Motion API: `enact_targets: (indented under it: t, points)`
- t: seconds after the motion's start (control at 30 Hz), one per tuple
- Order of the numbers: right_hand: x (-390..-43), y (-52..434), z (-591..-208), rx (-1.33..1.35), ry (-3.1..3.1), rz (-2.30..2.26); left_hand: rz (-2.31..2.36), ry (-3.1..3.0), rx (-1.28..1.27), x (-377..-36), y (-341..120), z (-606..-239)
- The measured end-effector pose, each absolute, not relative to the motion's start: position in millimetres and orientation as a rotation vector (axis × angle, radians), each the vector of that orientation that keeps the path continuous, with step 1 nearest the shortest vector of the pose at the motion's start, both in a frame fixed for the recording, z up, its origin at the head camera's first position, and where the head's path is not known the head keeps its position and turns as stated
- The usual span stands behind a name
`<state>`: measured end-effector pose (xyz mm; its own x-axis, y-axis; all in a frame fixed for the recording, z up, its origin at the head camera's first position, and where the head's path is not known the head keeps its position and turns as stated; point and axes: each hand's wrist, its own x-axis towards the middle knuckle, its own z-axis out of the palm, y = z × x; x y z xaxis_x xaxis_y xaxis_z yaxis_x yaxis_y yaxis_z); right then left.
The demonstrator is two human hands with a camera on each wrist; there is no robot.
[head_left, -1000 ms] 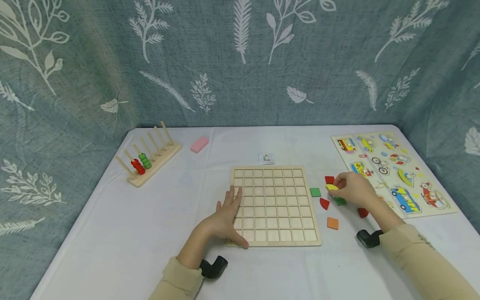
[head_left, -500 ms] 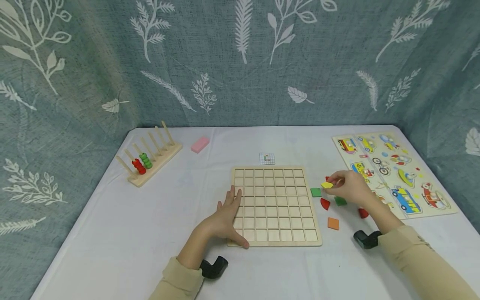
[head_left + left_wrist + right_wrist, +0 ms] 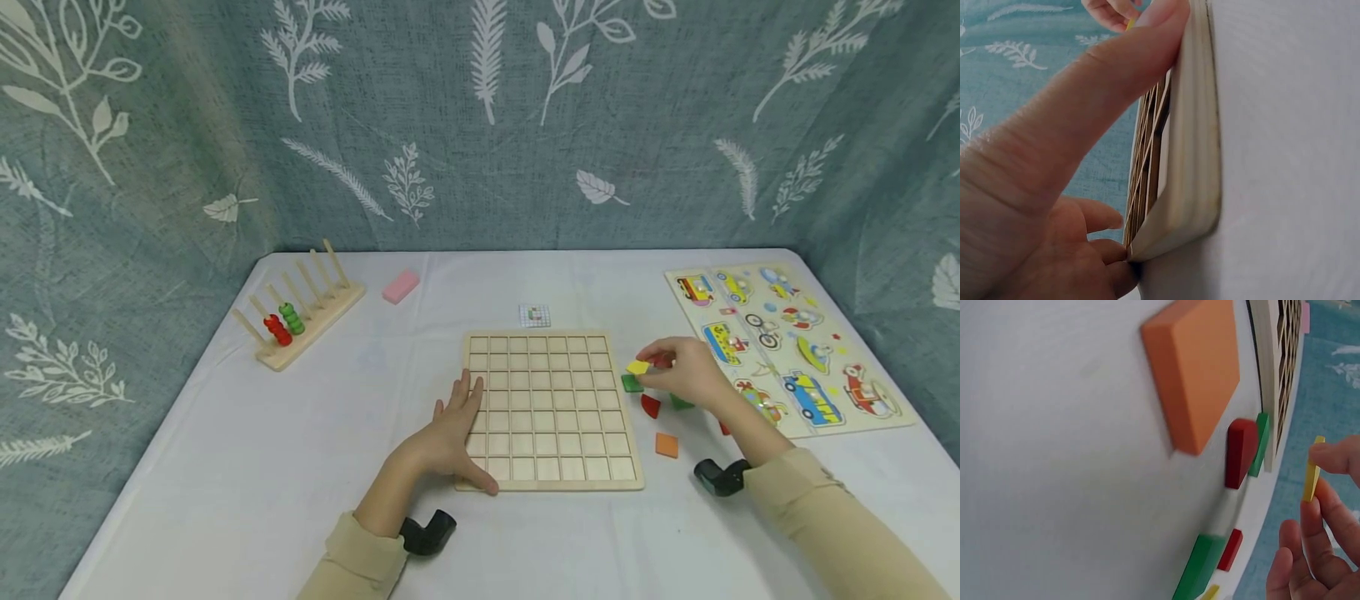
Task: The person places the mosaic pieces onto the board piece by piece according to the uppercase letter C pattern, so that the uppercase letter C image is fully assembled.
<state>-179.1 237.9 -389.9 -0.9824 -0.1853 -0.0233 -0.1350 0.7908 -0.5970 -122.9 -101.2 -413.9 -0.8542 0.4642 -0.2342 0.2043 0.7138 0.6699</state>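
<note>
A wooden grid board (image 3: 551,408) lies mid-table with its cells empty. My left hand (image 3: 459,425) rests flat on its left edge, fingers straight; in the left wrist view the thumb (image 3: 1104,94) lies along the board's rim (image 3: 1194,156). Just right of the board's upper right part, my right hand (image 3: 651,368) pinches a small yellow piece (image 3: 638,367) above the table; the right wrist view shows that yellow piece (image 3: 1312,470) held edge-on between fingertips. Loose pieces lie under and beside the hand: a green square (image 3: 632,383), a red quarter-round (image 3: 650,406) and an orange square (image 3: 666,445).
A peg rack with red and green rings (image 3: 296,321) stands back left, beside a pink block (image 3: 400,286). A small pattern card (image 3: 534,315) lies behind the board. A vehicle puzzle (image 3: 787,342) fills the right side. A leaf-print curtain closes the back.
My right hand has lifted the yellow piece off the table and carried it left toward the board. The left hand has stayed on the board's edge.
</note>
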Motion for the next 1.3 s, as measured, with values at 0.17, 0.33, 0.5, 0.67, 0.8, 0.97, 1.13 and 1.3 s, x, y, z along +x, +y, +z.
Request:
enact_targets:
  t: [0.17,0.33,0.5,0.67,0.8,0.97,1.13,1.3]
  points:
    - [-178.4,230.6,-387.5,-0.272,2.899,-0.953,0.922,2.529,0.524,-122.8,-101.1,-412.7]
    - [-178.5,222.4,-385.8,-0.283,2.895,-0.977,0.908,2.53,0.531,-122.5,-101.2,-412.7]
    - [-180.3,214.7,-385.9,-0.308,2.88,-0.999,0.916,2.53,0.535,-122.3,-101.7,-412.6]
    - [-181.9,207.4,-386.1,-0.325,2.858,-1.026,0.921,2.532,0.532,-122.3,-101.5,-412.8]
    - [-184.0,201.7,-386.0,-0.343,2.842,-1.05,0.919,2.54,0.529,-122.1,-101.3,-412.9]
    - [-187.3,194.2,-386.0,-0.328,2.81,-1.055,0.922,2.541,0.527,-121.9,-100.7,-412.8]
    - [-190.7,186.1,-386.4,-0.331,2.808,-1.059,0.919,2.533,0.527,-121.3,-100.6,-412.0]
    - [-194.7,178.1,-387.0,-0.359,2.797,-1.085,0.906,2.539,0.525,-121.5,-101.5,-412.5]
